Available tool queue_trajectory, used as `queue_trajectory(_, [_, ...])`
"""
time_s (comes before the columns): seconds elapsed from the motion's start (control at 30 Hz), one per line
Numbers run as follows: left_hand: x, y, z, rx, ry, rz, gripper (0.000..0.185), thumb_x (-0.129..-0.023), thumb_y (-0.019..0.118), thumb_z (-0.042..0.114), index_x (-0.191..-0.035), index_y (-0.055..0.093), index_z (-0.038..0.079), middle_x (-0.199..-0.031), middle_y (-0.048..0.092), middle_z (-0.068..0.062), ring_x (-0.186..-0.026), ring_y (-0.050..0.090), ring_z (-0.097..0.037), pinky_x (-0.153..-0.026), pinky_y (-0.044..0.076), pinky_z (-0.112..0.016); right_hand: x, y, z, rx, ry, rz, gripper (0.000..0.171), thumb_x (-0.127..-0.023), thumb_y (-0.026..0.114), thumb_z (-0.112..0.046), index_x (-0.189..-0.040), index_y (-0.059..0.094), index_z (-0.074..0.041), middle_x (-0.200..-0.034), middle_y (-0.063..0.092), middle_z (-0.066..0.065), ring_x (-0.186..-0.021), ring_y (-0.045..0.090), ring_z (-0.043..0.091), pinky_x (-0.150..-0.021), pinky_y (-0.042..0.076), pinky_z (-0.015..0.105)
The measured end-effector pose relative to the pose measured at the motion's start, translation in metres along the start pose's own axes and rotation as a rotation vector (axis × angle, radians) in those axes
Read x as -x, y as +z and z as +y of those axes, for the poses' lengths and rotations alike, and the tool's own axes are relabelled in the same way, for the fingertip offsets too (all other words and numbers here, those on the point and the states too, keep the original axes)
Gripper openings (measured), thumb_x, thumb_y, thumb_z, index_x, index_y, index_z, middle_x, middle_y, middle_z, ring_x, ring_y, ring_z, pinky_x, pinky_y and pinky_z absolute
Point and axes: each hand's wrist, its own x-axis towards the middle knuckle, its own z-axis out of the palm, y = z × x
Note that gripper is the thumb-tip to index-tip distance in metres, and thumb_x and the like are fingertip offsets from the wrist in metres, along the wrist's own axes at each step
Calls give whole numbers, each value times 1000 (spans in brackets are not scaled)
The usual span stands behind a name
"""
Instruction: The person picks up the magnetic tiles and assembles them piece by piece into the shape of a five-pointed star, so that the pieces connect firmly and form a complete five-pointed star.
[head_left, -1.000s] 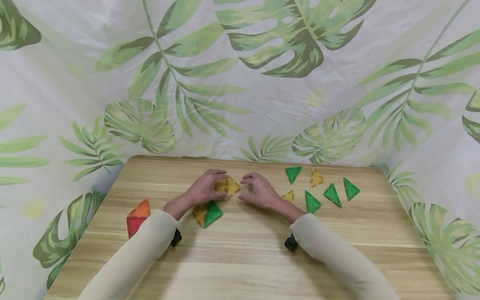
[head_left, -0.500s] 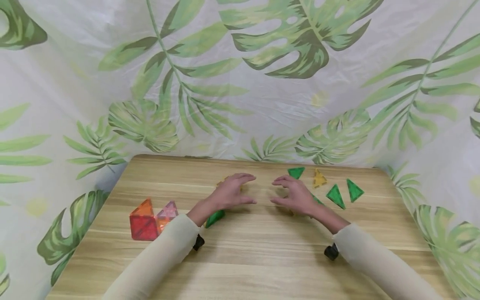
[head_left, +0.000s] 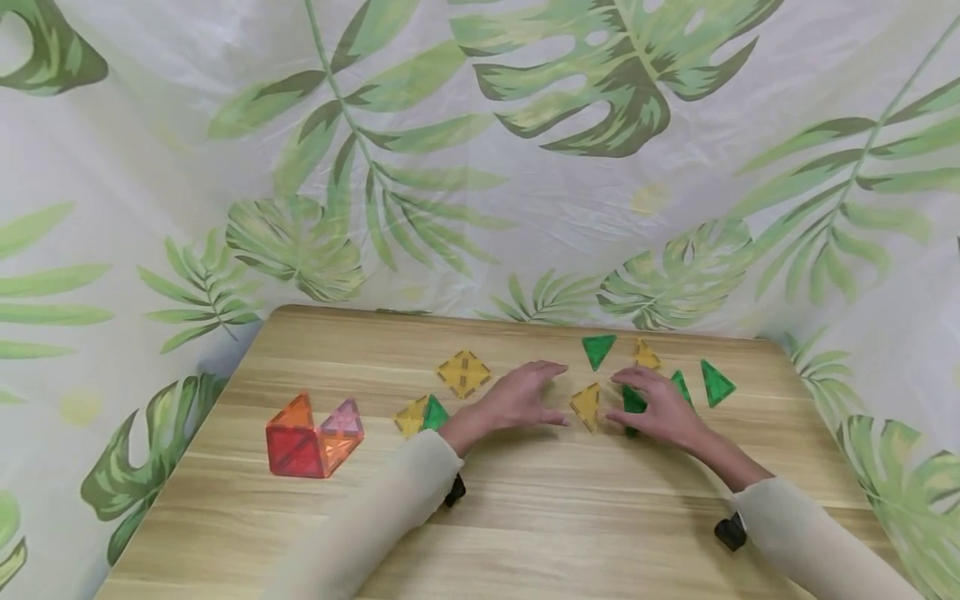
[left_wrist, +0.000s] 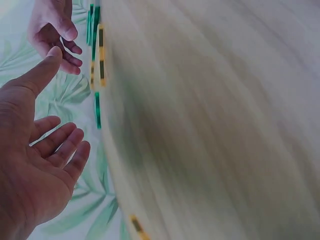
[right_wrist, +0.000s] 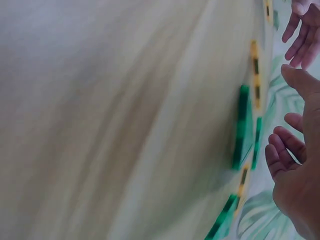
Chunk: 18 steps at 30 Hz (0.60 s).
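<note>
My left hand (head_left: 521,396) hovers over the middle of the table, its thumb spread from its fingers and nothing in its grasp. Facing it is my right hand (head_left: 663,410), fingers loosely bent and holding nothing; the right wrist view shows it apart from the tiles. A yellow triangular magnetic tile (head_left: 587,406) lies flat between both hands. Partly hidden under the right hand's fingers is a green triangular tile (head_left: 632,402). Another green tile (head_left: 598,350) lies farther back, and a yellow tile (head_left: 646,354) sits just behind the right hand. Tile edges, such as a green tile (right_wrist: 241,130), show in the right wrist view.
Left of my left hand, yellow tiles (head_left: 464,373) form a square. Nearer, a yellow tile (head_left: 411,415) adjoins a green one (head_left: 434,412). Red tiles (head_left: 294,452) touch orange and pink ones at far left. Green tiles (head_left: 717,383) lie right. A leaf-printed cloth (head_left: 420,167) hangs behind.
Both hands have moved right, away from the yellow square, which is now uncovered. The left hand has left that square's side; the right hand now hovers by the green tiles.
</note>
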Motion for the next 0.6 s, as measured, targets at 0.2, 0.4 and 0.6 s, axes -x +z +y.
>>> queue_trajectory(0.2, [-14, 16, 9, -8, 11, -56, 92, -84, 91, 42, -157, 48, 4, -158, 53, -15, -146, 50, -28, -122, 39, -36, 20, -6, 12, 58, 4, 22, 61, -78, 96, -27, -126, 73, 4, -127, 70, 22, -116, 67, 43, -94, 56, 64])
queue_trajectory(0.4, [-25, 29, 15, -23, 38, -60, 92, -84, 92, 42, -155, 49, 1, -156, 55, -15, -145, 51, -27, -123, 37, -32, 34, -8, 15, 54, 37, 42, 66, -76, 98, -26, -129, 72, 3, -130, 68, 21, -117, 66, 42, -91, 58, 61])
queue_trajectory(0.6, [-31, 39, 19, -48, 28, -63, 94, -81, 93, 44, -154, 52, 1, -152, 59, -13, -142, 53, -26, -121, 39, -30, 41, -5, 16, 35, 88, 14, 68, -78, 97, -32, -130, 71, 3, -130, 68, 19, -116, 66, 41, -92, 57, 60])
